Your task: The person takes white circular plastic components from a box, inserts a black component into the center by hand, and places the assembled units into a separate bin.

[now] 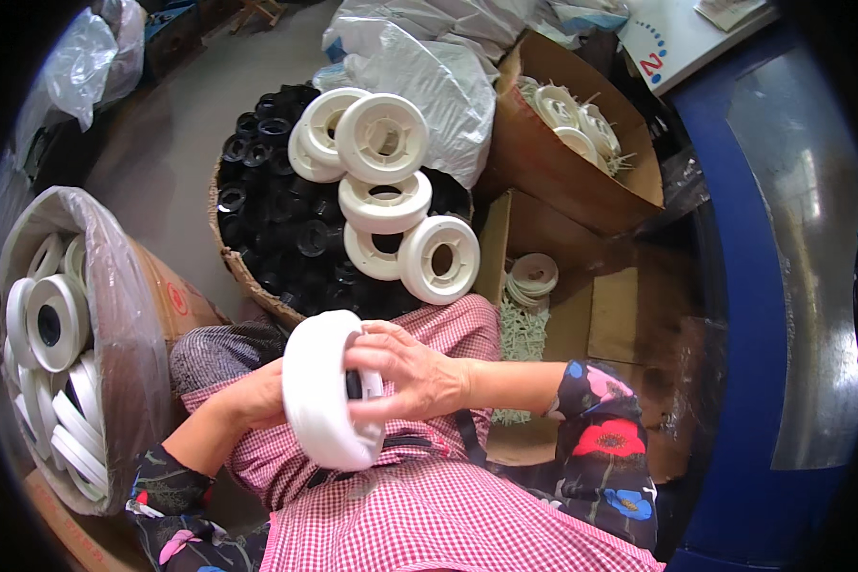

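Note:
A white plastic ring-shaped part [316, 391], with a wide rounded rim and an open middle, is held up over my lap in both hands. My left hand [260, 393] grips its left side, and its fingers are mostly hidden behind the rim. From the other side my right hand [415, 372] holds the ring, with bent fingers reaching into the opening. Something small and black shows inside the opening beside those fingers. Just beyond my knees, several similar white rings [464, 279] lie piled on a heap of black plastic parts [310, 238].
The black parts fill a round-edged carton. At left stands a plastic-lined box [129, 315] full of white rings. A tall carton [539, 157] holds more white parts at back right. Below it, pale scraps [521, 334] lie in an open carton. A blue panel [739, 429] borders the right.

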